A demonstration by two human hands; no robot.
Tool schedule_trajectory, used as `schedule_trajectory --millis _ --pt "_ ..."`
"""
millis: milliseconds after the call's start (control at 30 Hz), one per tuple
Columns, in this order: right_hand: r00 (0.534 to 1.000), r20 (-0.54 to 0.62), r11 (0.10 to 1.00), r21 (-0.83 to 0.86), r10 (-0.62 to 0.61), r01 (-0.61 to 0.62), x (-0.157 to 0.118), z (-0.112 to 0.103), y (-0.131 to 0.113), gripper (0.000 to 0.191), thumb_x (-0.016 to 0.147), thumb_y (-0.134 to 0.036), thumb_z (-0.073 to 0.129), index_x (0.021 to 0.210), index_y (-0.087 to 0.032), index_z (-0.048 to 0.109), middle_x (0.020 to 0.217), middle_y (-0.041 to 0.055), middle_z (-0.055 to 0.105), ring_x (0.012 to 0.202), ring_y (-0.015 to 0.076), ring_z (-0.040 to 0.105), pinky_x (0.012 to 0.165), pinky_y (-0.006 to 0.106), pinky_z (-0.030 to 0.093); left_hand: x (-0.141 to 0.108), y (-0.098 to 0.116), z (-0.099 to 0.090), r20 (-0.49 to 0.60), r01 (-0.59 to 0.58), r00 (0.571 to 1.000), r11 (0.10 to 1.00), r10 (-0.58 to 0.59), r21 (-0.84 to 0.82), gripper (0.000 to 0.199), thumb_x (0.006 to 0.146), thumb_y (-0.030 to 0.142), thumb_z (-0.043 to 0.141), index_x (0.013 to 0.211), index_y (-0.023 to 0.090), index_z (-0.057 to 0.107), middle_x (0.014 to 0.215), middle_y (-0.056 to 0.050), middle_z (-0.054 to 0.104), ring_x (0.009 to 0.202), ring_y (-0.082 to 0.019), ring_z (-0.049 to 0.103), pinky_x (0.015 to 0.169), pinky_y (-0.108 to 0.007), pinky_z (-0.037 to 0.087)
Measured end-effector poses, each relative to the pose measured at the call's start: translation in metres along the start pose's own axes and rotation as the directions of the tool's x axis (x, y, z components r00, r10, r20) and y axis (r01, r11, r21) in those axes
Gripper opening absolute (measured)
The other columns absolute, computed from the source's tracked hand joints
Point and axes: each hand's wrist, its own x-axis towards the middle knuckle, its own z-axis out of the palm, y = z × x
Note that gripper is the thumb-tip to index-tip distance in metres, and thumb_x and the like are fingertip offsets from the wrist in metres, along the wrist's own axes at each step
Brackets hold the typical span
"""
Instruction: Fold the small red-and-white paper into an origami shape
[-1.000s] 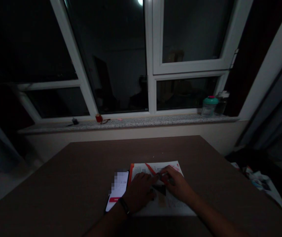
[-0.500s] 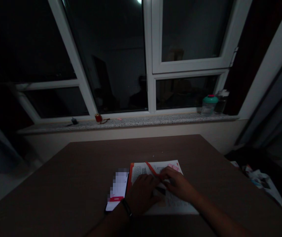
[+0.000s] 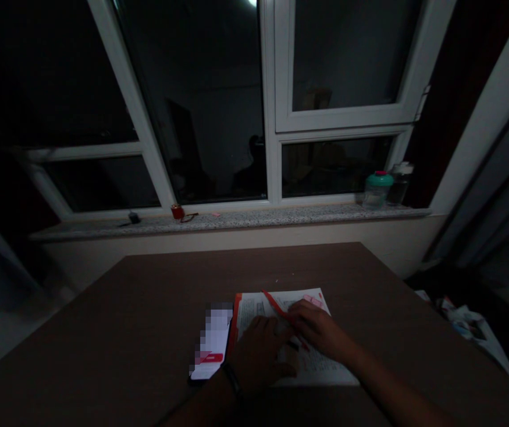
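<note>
An open book or booklet with printed pages and an orange left edge lies on the brown table. My left hand rests on its page with the fingers spread. A red strip runs diagonally over the page and passes under my right hand, whose fingers are closed on it. A pink item lies near the page's upper right corner, beside my right hand. Left of the book is a phone with a lit screen, close to my left wrist.
The table reaches toward a stone windowsill. On the sill stand a teal-lidded bottle, a clear bottle and a small red object. Bags or papers lie beyond the table's right edge.
The lower part of the red strip now shows below my right hand. My left hand has shifted slightly, with its fingertips closer to my right hand.
</note>
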Motion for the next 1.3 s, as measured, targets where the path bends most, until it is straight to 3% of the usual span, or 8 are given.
schedule_trajectory --millis 200,400,633,800,1300 --pt "0.998 -0.046 0.999 -0.013 0.038 -0.039 0.003 0.006 0.002 0.022 0.099 -0.025 0.044 0.102 -0.021 0.066 0.099 0.0066 0.062 0.097 0.0196 0.058 0.089 0.034 0.046 0.0 0.003 -0.001 0.024 0.027 0.999 1.0 -0.027 0.003 0.075 0.076 0.056 0.077 0.14 0.035 0.044 0.127 -0.01 0.052 0.114 -0.035 0.047 0.093 -0.048 0.041" --pt "0.999 -0.027 0.996 -0.091 0.022 -0.024 0.005 0.008 0.002 0.025 0.099 -0.023 0.043 0.109 -0.021 0.066 0.105 0.0077 0.062 0.102 0.0207 0.056 0.093 0.036 0.044 0.0 0.002 0.003 -0.004 0.023 1.0 1.0 -0.023 0.013 0.066 0.077 0.054 0.077 0.134 0.033 0.051 0.125 -0.009 0.053 0.114 -0.035 0.047 0.092 -0.049 0.043" --pt "0.998 0.057 0.987 -0.16 0.014 -0.005 0.003 0.002 -0.002 0.029 0.1 -0.023 0.04 0.119 -0.021 0.063 0.112 0.0089 0.063 0.106 0.0221 0.055 0.096 0.037 0.043 -0.001 -0.003 0.003 -0.08 -0.061 0.995 0.998 0.059 -0.014 0.05 0.085 0.056 0.069 0.125 0.028 0.056 0.131 -0.007 0.052 0.121 -0.031 0.045 0.105 -0.048 0.032" --pt "0.992 0.115 0.974 -0.226 0.056 -0.029 0.003 0.002 -0.007 0.028 0.099 -0.023 0.042 0.116 -0.021 0.064 0.109 0.0086 0.06 0.101 0.0218 0.053 0.091 0.034 0.044 0.001 -0.001 -0.002 -0.045 -0.049 0.998 0.998 0.047 -0.042 0.04 0.091 0.049 0.064 0.122 0.024 0.056 0.124 -0.007 0.056 0.114 -0.028 0.049 0.1 -0.043 0.038" --pt "0.989 0.135 0.973 -0.23 0.063 -0.03 0.003 0.002 -0.009 0.025 0.099 -0.027 0.045 0.112 -0.02 0.065 0.108 0.0082 0.058 0.101 0.0223 0.052 0.091 0.035 0.043 -0.008 -0.009 -0.013 0.02 -0.134 0.99 0.987 0.137 -0.086 0.062 0.079 0.057 0.075 0.129 0.027 0.055 0.133 -0.009 0.052 0.118 -0.032 0.048 0.101 -0.045 0.039"
